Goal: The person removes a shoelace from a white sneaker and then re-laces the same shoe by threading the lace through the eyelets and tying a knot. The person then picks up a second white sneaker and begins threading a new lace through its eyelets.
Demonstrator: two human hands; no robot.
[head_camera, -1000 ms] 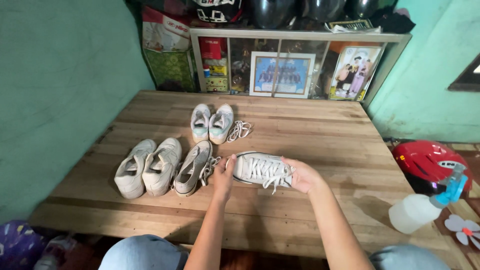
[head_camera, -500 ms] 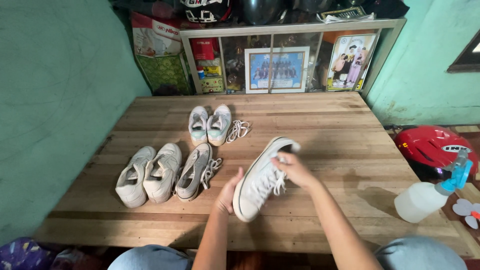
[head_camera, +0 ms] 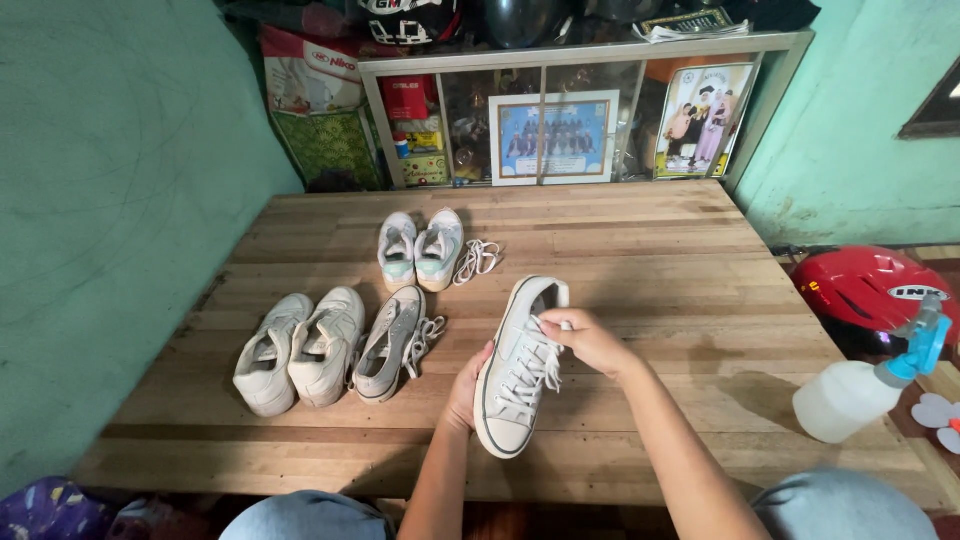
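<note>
My left hand grips the side of a white low-top sneaker near its toe and holds it over the wooden table, toe toward me. At the top eyelets my right hand pinches the sneaker's white laces. Its mate, a grey-white sneaker with loose laces, lies just to the left.
A pair of white sneakers sits at the left, and a small pair with pale green heels and a loose lace lies further back. A white spray bottle and a red helmet are on the right. A cluttered shelf stands behind.
The sneaker lay flat and sideways on the table; both hands lifted it and turned it lengthwise, toe toward me. My right hand moved from its end to the laces.
</note>
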